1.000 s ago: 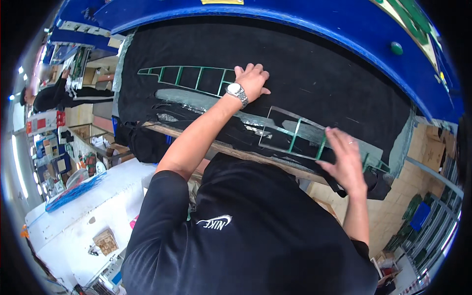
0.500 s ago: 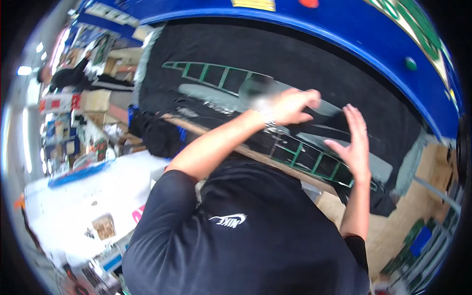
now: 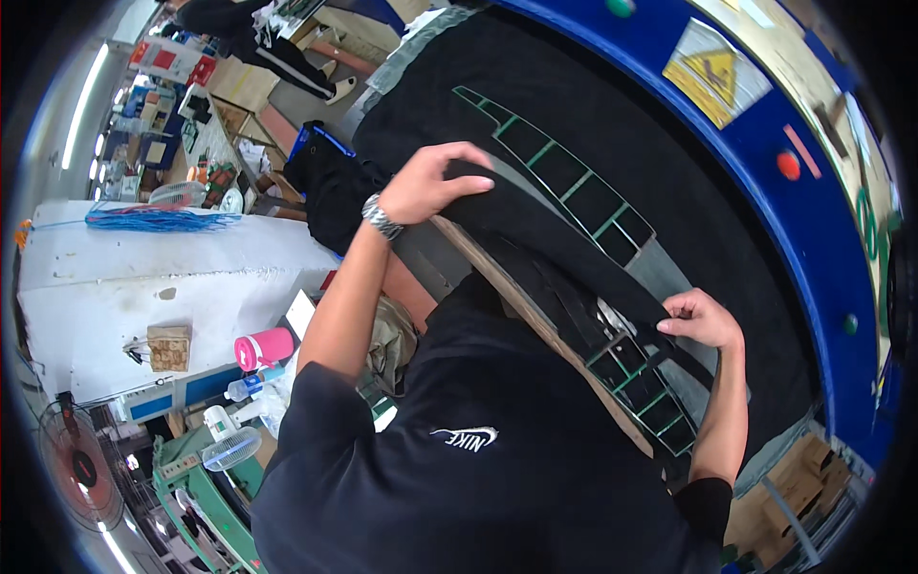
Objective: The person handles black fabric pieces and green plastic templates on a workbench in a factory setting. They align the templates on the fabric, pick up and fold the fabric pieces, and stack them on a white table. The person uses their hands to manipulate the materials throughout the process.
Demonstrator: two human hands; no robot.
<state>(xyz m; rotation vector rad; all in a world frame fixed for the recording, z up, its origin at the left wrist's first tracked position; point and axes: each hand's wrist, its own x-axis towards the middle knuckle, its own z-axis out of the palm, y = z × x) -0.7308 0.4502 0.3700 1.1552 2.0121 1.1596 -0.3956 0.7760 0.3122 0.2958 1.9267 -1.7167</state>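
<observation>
A long black fabric piece [image 3: 564,239] stretches between my hands, slanting from upper left to lower right. My left hand [image 3: 430,184], a metal watch [image 3: 382,218] on its wrist, pinches the upper left end between thumb and fingers. At the lower right end, my right hand [image 3: 706,320] is closed on the fabric's edge. Just beyond the fabric lies a green-edged ladder-shaped template [image 3: 542,153] on a grey panel [image 3: 660,271]. A second green-edged template [image 3: 630,377] lies nearer to me, left of my right hand, partly covered by dark material.
Black cloth [image 3: 727,220] covers the work surface, with a wooden strip [image 3: 516,298] along its near edge. A blue machine beam [image 3: 660,105] curves along the far side. To the left stand a white table [image 3: 249,277], a pink container [image 3: 265,348] and a fan [image 3: 83,467]. Another person's legs [image 3: 292,72] show at upper left.
My view has turned. Both hands, earlier over the templates with the right's fingers stretched out, now grip opposite ends of the black fabric, which spans the space between them.
</observation>
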